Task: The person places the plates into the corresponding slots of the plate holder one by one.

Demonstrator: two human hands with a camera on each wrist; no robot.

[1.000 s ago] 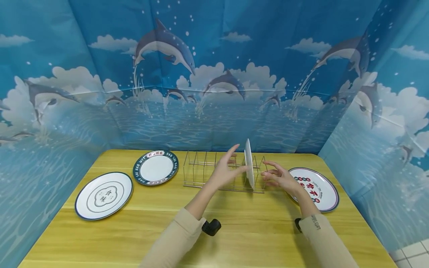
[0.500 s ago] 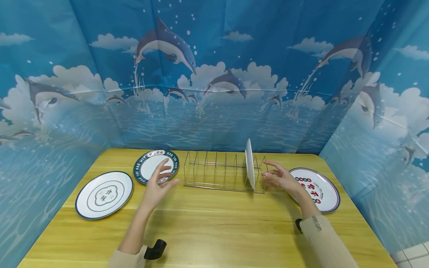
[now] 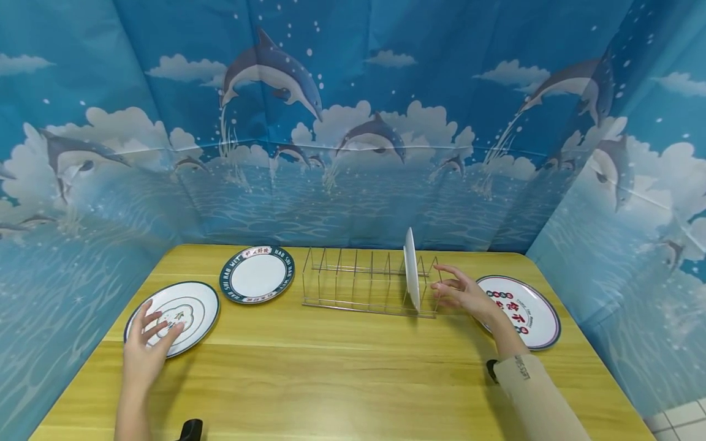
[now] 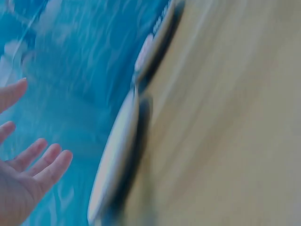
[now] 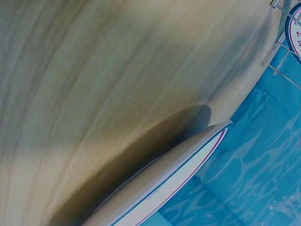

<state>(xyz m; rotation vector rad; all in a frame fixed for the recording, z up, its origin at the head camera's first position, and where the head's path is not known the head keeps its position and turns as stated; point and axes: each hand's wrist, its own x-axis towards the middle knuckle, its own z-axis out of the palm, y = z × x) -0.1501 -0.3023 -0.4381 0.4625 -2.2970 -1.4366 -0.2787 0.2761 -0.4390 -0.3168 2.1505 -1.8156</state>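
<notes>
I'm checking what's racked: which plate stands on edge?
The racked plate, near the right end of the wire rack. The plate with the wide dark border, the flower-motif plate and the red-lettered plate all lie flat on the table.

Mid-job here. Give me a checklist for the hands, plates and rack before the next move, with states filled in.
1. Left hand over the white plate at far left: ok, fingers spread above it in the head view.
2. That plate gripped: not ok; the left wrist view shows a gap between fingers and plate.
3. Rack has room: ok, the slots left of the standing plate hold nothing.
4. Standing plate on edge in the rack: ok, near the right end.
5. Right hand off the rack: cannot tell; its fingertips are at the rack's right end, contact unclear.
</notes>
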